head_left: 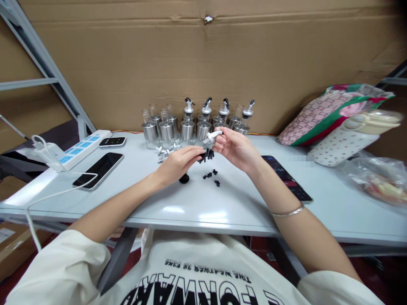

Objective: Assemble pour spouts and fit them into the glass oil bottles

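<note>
My right hand (237,148) pinches a silver-and-white pourer spout (213,135) between thumb and fingers, above the table. Just left of it, my left hand (178,165) is closed, its fingers together, with a small black piece (201,158) at the fingertips; its shape is mostly hidden. Behind the hands stand glass bottles with steel sleeves (166,130), several topped by pourers with black levers (206,106). More loose silver spouts (163,153) lie partly behind my left hand. Black tubes (210,154), small black caps (208,175) and a round black part (184,178) rest nearby.
On the left are a power strip (82,148), a phone (100,170) with a white cable across it, and a small device (112,142). To the right lie another phone (286,178), a dotted flask (345,142), a patterned bag (318,114) and a plastic bag (378,180). Cardboard (127,63) backs the table.
</note>
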`<state>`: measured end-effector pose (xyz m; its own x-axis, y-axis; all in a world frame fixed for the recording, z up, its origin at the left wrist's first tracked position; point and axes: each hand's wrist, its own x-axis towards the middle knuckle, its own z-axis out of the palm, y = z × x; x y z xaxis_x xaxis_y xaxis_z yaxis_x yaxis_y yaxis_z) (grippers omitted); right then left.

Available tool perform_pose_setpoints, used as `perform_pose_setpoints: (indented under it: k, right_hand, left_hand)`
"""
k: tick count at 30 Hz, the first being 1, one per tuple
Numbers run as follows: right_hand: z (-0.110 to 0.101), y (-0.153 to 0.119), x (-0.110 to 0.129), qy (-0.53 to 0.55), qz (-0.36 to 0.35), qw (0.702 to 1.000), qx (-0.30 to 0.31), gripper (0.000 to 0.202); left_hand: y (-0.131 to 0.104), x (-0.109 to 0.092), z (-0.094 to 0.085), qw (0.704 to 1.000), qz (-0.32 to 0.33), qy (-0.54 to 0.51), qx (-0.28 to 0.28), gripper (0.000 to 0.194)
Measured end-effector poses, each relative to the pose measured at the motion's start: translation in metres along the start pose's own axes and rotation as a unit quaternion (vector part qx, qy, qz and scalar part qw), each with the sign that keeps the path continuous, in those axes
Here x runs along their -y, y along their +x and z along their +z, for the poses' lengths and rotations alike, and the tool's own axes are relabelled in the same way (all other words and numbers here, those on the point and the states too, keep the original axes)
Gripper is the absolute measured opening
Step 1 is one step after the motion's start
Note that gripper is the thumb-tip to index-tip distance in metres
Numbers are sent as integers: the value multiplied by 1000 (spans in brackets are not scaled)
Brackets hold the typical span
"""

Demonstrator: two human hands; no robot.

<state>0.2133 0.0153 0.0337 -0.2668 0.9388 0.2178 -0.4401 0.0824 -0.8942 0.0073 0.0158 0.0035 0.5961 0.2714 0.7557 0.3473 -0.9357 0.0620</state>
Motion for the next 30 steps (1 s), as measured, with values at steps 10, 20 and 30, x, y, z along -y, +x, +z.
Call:
perform_pose_setpoints:
  k: [10, 20, 30]
  right_hand:
    - [3, -3, -11, -108, 20, 994, 16, 35]
    - [4, -5, -11, -124, 16, 992, 29, 39]
    - [4, -4, -10, -123, -10, 992, 39, 41]
  left_hand:
    - [-2, -2, -3, 993, 77, 75, -43, 27]
    - [3, -5, -2, 982, 112, 126, -89, 11]
    - [2, -2, -1, 993, 86, 59, -63, 14]
